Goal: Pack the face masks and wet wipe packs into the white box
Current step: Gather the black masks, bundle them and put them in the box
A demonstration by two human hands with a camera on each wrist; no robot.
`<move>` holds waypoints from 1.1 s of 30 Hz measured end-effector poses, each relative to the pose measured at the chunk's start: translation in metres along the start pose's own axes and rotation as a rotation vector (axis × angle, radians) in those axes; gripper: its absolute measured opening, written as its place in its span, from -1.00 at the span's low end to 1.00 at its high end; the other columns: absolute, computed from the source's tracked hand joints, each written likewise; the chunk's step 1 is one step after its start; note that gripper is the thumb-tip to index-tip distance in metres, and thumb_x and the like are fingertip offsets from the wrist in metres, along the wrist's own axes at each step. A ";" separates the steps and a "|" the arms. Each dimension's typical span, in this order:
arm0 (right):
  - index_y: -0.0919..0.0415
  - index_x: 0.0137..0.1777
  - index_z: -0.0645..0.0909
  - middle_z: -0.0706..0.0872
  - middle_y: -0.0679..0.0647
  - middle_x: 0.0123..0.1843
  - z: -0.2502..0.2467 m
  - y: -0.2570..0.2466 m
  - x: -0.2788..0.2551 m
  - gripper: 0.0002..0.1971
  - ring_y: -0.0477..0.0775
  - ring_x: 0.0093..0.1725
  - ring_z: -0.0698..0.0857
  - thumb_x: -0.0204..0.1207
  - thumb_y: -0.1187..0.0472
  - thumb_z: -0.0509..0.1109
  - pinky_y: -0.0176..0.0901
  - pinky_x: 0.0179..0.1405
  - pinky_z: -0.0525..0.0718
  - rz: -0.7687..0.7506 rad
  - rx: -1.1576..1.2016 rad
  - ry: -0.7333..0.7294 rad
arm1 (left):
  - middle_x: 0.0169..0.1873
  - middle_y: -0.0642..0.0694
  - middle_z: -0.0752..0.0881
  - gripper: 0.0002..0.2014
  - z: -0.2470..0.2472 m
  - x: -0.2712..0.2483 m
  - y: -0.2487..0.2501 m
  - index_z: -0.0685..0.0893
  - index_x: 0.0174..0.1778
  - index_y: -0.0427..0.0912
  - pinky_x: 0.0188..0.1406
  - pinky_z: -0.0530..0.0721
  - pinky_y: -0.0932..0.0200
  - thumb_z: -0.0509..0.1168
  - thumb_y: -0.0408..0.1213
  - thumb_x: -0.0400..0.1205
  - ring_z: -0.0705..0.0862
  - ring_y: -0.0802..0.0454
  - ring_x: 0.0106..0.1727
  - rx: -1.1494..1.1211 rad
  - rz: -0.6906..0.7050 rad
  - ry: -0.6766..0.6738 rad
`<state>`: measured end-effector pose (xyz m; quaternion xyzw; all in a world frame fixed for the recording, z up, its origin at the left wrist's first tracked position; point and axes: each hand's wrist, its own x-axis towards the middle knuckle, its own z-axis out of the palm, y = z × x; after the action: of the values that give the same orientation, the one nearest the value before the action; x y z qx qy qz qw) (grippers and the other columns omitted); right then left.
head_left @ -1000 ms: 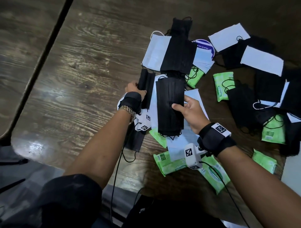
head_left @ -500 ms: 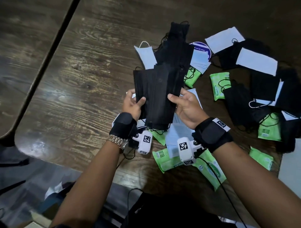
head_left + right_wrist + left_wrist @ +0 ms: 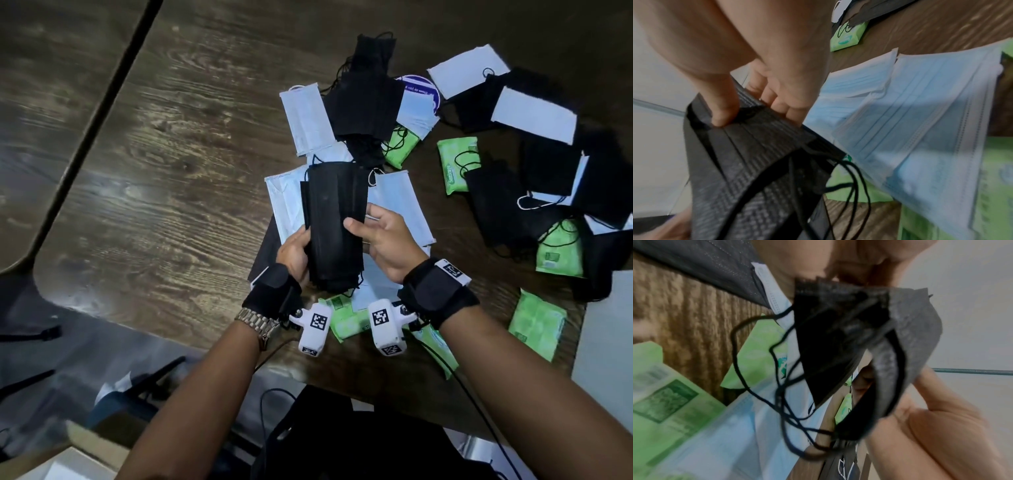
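Both hands hold one stack of black masks above the wooden table. The left hand grips the stack's left edge with fingers curled round it; the right hand pinches the right edge, thumb on top and fingers underneath. The stack is lifted clear of the light blue masks lying flat beneath it.

Risks noted:

- The stack is loose and uneven. The left wrist view shows layers splaying apart at the lower end, so an inner mask can slide out if either grip slackens.
- Black ear loops dangle free below the stack. They hang close to the green wipe packs and blue masks under the hands and could snag and drag one along.
- Elsewhere, loops from the scattered black masks lie across a green pack, so lifting either is likely to pull the other.
- The white box cannot be identified with certainty. A pale cardboard corner shows at the bottom left, below the table edge; if that is the box, the carry passes over the edge, where a dropped mask would reach the floor.

Nothing can be seen packed; masks and packs are spread across the right half of the table
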<state>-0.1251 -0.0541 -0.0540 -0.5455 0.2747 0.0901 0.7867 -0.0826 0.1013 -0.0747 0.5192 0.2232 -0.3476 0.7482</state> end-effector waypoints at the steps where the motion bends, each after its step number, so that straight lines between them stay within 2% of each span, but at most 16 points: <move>1: 0.36 0.23 0.67 0.82 0.26 0.15 -0.001 0.001 0.000 -0.76 0.17 0.14 0.80 0.59 0.38 0.45 -0.01 0.12 0.76 -0.012 -0.024 0.021 | 0.06 -0.25 0.80 -0.64 0.003 -0.004 0.002 0.72 0.14 -0.29 0.17 0.70 -0.05 0.16 -0.10 0.74 0.78 -0.16 0.06 -0.030 -0.032 -0.043; 3: 0.43 0.14 0.69 0.83 0.27 0.09 0.001 0.004 0.000 -0.81 0.16 0.10 0.81 0.56 0.40 0.48 0.08 0.19 0.76 -0.047 -0.111 0.131 | 0.21 -0.28 0.72 -0.38 0.002 -0.003 0.002 0.63 0.29 -0.29 0.24 0.68 -0.06 -0.07 0.16 0.73 0.76 -0.12 0.12 -0.062 -0.068 -0.180; 4: 0.45 0.10 0.69 0.83 0.27 0.07 0.002 0.006 -0.001 -0.82 0.15 0.06 0.81 0.54 0.40 0.50 0.12 0.21 0.76 -0.067 -0.160 0.191 | 0.24 -0.28 0.71 -0.34 0.002 -0.003 0.001 0.60 0.35 -0.27 0.27 0.66 -0.08 -0.11 0.20 0.72 0.73 -0.14 0.19 -0.030 -0.059 -0.212; 5: 0.45 0.07 0.70 0.83 0.26 0.05 0.004 0.009 -0.001 -0.83 0.13 0.03 0.81 0.53 0.39 0.51 0.14 0.22 0.75 -0.092 -0.203 0.236 | 0.21 -0.27 0.72 -0.39 0.002 -0.003 -0.001 0.59 0.36 -0.28 0.28 0.66 -0.08 -0.03 0.16 0.73 0.71 -0.16 0.21 0.017 -0.031 -0.214; 7: 0.32 0.07 0.70 0.82 0.16 0.05 0.007 0.015 -0.002 -0.79 0.09 0.05 0.80 0.49 0.28 0.58 0.09 0.21 0.76 -0.136 -0.275 0.296 | 0.12 -0.27 0.75 -0.61 -0.003 0.003 -0.010 0.60 0.32 -0.37 0.26 0.63 -0.11 0.22 -0.14 0.72 0.71 -0.20 0.17 0.153 0.079 -0.165; 8: 0.22 0.14 0.67 0.80 0.10 0.07 0.006 0.017 -0.003 -0.69 0.06 0.08 0.79 0.45 0.18 0.61 0.03 0.19 0.76 -0.119 -0.283 0.317 | 0.09 -0.27 0.75 -0.69 -0.004 0.004 -0.014 0.60 0.29 -0.39 0.27 0.62 -0.14 0.27 -0.29 0.69 0.71 -0.21 0.14 0.191 0.128 -0.132; 10: 0.12 0.30 0.58 0.76 0.09 0.14 0.004 0.020 -0.004 -0.48 0.04 0.11 0.79 0.39 0.05 0.66 -0.01 0.15 0.77 -0.011 -0.219 0.285 | 0.07 -0.30 0.74 -0.72 -0.006 0.005 -0.017 0.62 0.25 -0.37 0.27 0.63 -0.17 0.32 -0.39 0.63 0.70 -0.21 0.11 0.221 0.164 -0.135; 12: 0.21 0.30 0.63 0.82 0.18 0.12 0.002 0.025 -0.007 -0.55 0.13 0.09 0.82 0.45 0.14 0.63 0.09 0.18 0.78 0.057 -0.144 0.182 | 0.03 -0.27 0.74 -0.76 -0.005 0.004 -0.015 0.64 0.22 -0.36 0.26 0.65 -0.14 0.32 -0.44 0.63 0.71 -0.19 0.07 0.273 0.194 -0.129; 15: 0.36 0.21 0.73 0.84 0.21 0.09 0.003 0.029 -0.010 -0.74 0.15 0.12 0.82 0.53 0.37 0.52 0.07 0.21 0.76 -0.027 -0.199 0.166 | -0.04 -0.22 0.76 -0.78 -0.011 0.004 -0.012 0.68 0.18 -0.36 0.13 0.70 0.01 0.35 -0.48 0.61 0.73 -0.05 -0.04 0.426 0.305 -0.065; 17: 0.38 0.21 0.72 0.83 0.23 0.09 0.005 0.031 -0.008 -0.74 0.16 0.11 0.81 0.53 0.43 0.50 0.04 0.17 0.78 -0.036 -0.219 0.178 | -0.12 -0.21 0.75 -0.82 -0.017 0.005 -0.013 0.71 0.10 -0.36 -0.01 0.72 0.08 0.39 -0.45 0.59 0.71 -0.01 -0.13 0.477 0.360 -0.054; 19: 0.37 0.23 0.70 0.82 0.24 0.12 0.007 0.034 -0.007 -0.73 0.16 0.11 0.80 0.54 0.45 0.48 0.00 0.13 0.79 -0.033 -0.208 0.167 | -0.29 -0.15 0.69 -0.87 -0.027 0.010 -0.014 0.73 -0.14 -0.29 -0.20 0.62 0.15 0.43 -0.27 0.56 0.61 0.03 -0.27 0.517 0.387 -0.021; 21: 0.36 0.26 0.70 0.81 0.21 0.15 0.006 0.038 -0.006 -0.72 0.12 0.13 0.80 0.55 0.45 0.47 -0.05 0.12 0.79 -0.030 -0.209 0.165 | -0.34 -0.04 0.69 -0.82 -0.046 0.024 -0.016 0.72 -0.28 -0.10 -0.19 0.60 0.14 0.39 -0.09 0.55 0.60 0.07 -0.29 0.581 0.391 0.095; 24: 0.32 0.26 0.70 0.81 0.16 0.14 0.001 0.043 -0.006 -0.72 0.01 0.08 0.80 0.55 0.45 0.47 -0.17 0.06 0.76 -0.032 -0.209 0.175 | 0.00 -0.18 0.69 -0.82 -0.082 0.042 -0.014 0.66 -0.02 -0.19 0.11 0.63 -0.08 0.38 -0.23 0.50 0.64 -0.14 0.03 1.093 0.501 0.359; 27: 0.29 0.22 0.71 0.82 0.15 0.11 -0.003 0.048 -0.007 -0.74 -0.01 0.04 0.80 0.55 0.46 0.46 -0.21 0.02 0.76 -0.035 -0.193 0.192 | 0.32 -0.27 0.44 -0.44 -0.101 0.041 -0.020 0.47 0.24 -0.22 0.26 0.52 -0.18 0.51 -0.18 0.38 0.41 -0.28 0.35 1.564 0.328 0.471; 29: 0.28 0.20 0.72 0.82 0.14 0.11 -0.003 0.050 -0.009 -0.75 0.03 0.08 0.80 0.55 0.45 0.47 -0.14 0.09 0.76 -0.039 -0.198 0.191 | 0.35 -0.27 0.40 -0.33 -0.100 0.036 -0.022 0.42 0.27 -0.24 0.27 0.51 -0.21 0.56 -0.07 0.36 0.39 -0.28 0.38 1.612 0.278 0.493; 33: 0.29 0.23 0.72 0.82 0.14 0.13 -0.002 0.054 -0.013 -0.72 0.07 0.13 0.80 0.54 0.44 0.47 -0.08 0.15 0.76 -0.041 -0.212 0.174 | 0.31 -0.29 0.52 -0.31 -0.093 0.031 -0.015 0.38 0.34 -0.26 0.18 0.61 -0.11 0.59 -0.23 0.40 0.56 -0.29 0.29 1.300 0.189 0.495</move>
<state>-0.1599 -0.0329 -0.0910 -0.6368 0.3196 0.0547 0.6995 -0.0715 0.1761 -0.1393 0.9423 0.0879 -0.2157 0.2403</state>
